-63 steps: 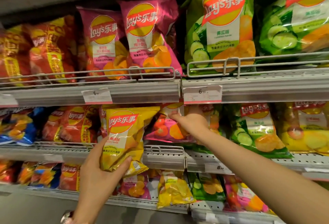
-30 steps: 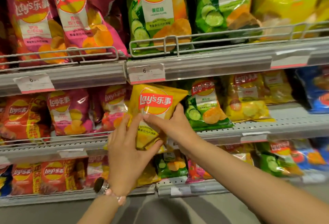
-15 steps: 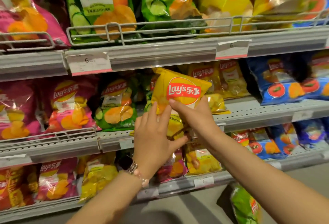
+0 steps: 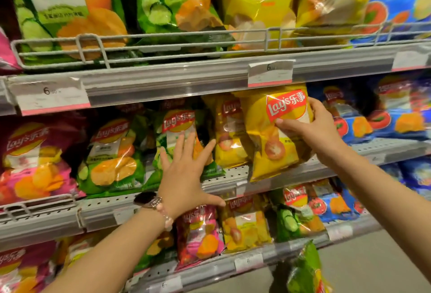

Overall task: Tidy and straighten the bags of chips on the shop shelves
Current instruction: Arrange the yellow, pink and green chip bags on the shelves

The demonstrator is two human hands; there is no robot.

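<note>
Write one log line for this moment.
right hand: grips yellow bag | left hand: open, on green bag | shelf: middle

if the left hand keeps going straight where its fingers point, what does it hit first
Most likely the green cucumber bag right ahead of the left hand; its spread fingertips already overlap that bag, though actual contact is unclear.

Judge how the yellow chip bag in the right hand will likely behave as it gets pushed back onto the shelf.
The yellow bag looks puffed with air, so probably light for its size. Its glossy film creases under the right hand, suggesting it is floppy and may slip. It hangs tilted past the shelf edge, so it could tip forward if released.
</note>
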